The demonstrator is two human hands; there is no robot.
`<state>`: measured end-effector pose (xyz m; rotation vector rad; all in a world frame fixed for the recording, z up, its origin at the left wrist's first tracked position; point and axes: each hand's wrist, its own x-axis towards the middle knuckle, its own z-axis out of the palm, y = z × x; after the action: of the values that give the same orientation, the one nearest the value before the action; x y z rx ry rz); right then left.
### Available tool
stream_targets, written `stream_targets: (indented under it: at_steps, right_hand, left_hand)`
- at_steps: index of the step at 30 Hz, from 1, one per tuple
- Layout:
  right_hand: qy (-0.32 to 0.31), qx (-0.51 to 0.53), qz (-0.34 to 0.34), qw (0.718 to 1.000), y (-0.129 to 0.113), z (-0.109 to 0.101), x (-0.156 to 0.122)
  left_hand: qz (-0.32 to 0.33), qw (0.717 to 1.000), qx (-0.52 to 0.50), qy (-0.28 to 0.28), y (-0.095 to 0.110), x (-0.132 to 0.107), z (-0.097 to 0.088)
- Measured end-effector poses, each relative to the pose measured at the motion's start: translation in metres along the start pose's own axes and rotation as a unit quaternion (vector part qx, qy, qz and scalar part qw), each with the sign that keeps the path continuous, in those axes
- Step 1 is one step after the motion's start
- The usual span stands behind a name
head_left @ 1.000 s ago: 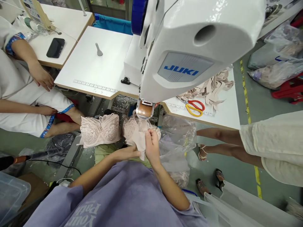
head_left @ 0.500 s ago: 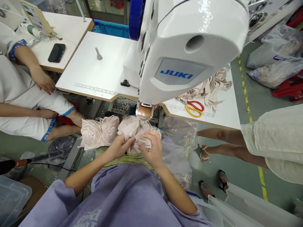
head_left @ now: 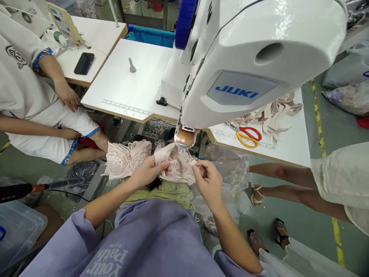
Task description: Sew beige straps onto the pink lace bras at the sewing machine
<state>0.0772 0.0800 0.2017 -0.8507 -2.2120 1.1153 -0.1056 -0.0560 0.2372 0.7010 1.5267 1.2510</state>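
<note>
Now the two hands are apart, where half a second ago they nearly met over the lace garment [head_left: 180,173]; its lace shows between them, which suggests the piece is being spread rather than bunched. Nearest, at the bottom of the frame, is the purple shirt [head_left: 161,234], both forearms reaching up from its sleeves. The left hand [head_left: 146,170], palm turned inward, has its fingers closed on a beige flap [head_left: 163,154]; the right hand [head_left: 209,181], wrist bent and fingers curled, seems to pinch a small pale end [head_left: 194,162] at the other side. The garment lies at the centre, above green cloth [head_left: 175,192], with a second lace piece [head_left: 127,158] just beside it to the left. Farther up, the white machine head [head_left: 242,86] looms over the upper right, scissors [head_left: 249,136] and beige strips [head_left: 276,111] lying on the table [head_left: 294,144] beyond
</note>
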Motion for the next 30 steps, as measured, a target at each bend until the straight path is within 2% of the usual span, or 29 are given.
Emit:
stream_targets:
  at_steps: [2,5,8,12,18,22,25,30]
  right_hand:
    - [0.023,-0.011,-0.024,0.999,-0.004,0.001,-0.003]
    - [0.008,-0.003,-0.069,0.998,-0.018,0.008,-0.006]
    - [0.015,0.009,-0.091,0.996,-0.031,0.018,-0.005]
    - [0.034,-0.007,-0.102,0.994,-0.035,0.029,0.000]
    - [0.044,0.022,-0.078,0.996,-0.030,0.028,0.003]
    - [-0.026,0.055,-0.030,0.998,-0.026,0.020,0.008]
    - [-0.078,0.085,-0.025,0.993,-0.023,0.015,0.013]
    - [-0.116,0.098,-0.031,0.988,-0.022,0.009,0.015]
  left_hand:
    - [-0.007,0.997,-0.071,0.026,-0.001,0.002,0.003]
    - [-0.025,0.989,-0.140,0.044,-0.005,0.006,0.012]
    - [-0.017,0.983,-0.169,0.070,-0.011,0.008,0.022]
    - [-0.006,0.977,-0.177,0.116,-0.015,0.008,0.031]
    - [0.007,0.987,-0.109,0.119,-0.016,0.004,0.033]
    - [0.033,0.993,-0.026,0.113,-0.014,0.002,0.030]
    - [0.068,0.992,0.038,0.095,-0.013,0.002,0.026]
    - [0.118,0.989,0.054,0.074,-0.014,0.003,0.024]
